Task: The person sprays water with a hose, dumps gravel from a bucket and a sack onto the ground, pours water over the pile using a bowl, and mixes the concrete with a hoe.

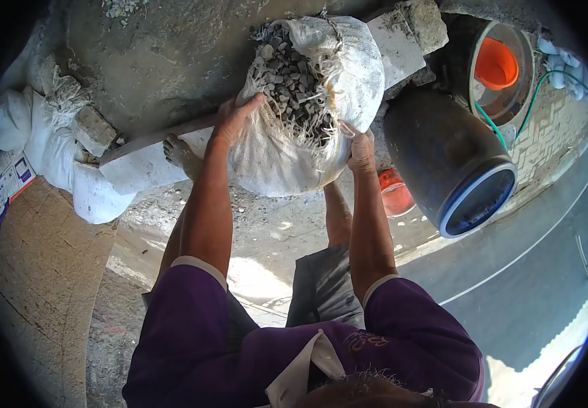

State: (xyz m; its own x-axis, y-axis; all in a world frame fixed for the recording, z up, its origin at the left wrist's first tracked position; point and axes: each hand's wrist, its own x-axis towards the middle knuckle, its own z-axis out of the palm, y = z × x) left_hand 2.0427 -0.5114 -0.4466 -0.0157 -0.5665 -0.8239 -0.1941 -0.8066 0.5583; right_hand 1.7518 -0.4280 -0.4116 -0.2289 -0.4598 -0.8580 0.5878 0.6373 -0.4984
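Observation:
A white woven sack (pixel 263 163) hangs or rests in front of me, its mouth open and frayed. Grey gravel (pixel 294 85) fills it and shows through the opening. My left hand (pixel 237 117) is closed on the sack's left side, with the thumb over the rim and the other fingers mostly hidden. On the opposite side, my right hand (pixel 361 147) pinches the sack near the ragged edge. Whether the sack touches the ground is hidden from me.
A dark barrel with a blue rim (pixel 443 163) stands at the right. Behind it, an orange bowl (pixel 496 64) sits in another drum, with a green hose (pixel 532 102) alongside. A red bucket (pixel 396 194) is near my right forearm. White sacks (pixel 52 146) and stone slabs (pixel 147 160) lie left.

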